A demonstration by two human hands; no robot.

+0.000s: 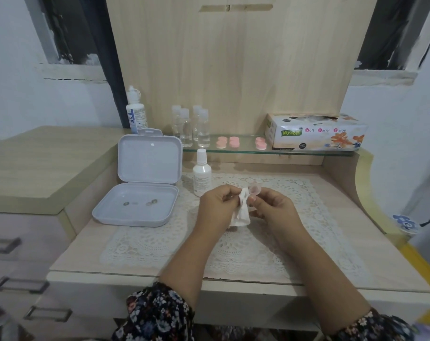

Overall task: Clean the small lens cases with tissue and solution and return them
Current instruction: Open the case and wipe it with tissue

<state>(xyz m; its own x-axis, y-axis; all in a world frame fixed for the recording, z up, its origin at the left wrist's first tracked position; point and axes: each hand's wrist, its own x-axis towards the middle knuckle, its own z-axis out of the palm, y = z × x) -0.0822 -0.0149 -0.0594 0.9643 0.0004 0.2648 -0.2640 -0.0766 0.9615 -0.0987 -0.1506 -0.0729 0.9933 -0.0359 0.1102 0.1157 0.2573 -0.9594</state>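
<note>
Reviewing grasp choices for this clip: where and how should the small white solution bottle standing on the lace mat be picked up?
Grip the small white bottle round its upright cylindrical body, below the narrow cap, coming from the front right: the open grey case crowds its left.

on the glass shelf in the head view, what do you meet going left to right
Solution bottle → four clear bottles → four pink lens cases → two more pink cases → tissue box.

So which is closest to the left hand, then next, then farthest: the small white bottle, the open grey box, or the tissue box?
From the left hand:
1. Small white bottle, just behind it.
2. Open grey box, to its left.
3. Tissue box, far right on the glass shelf.
</note>
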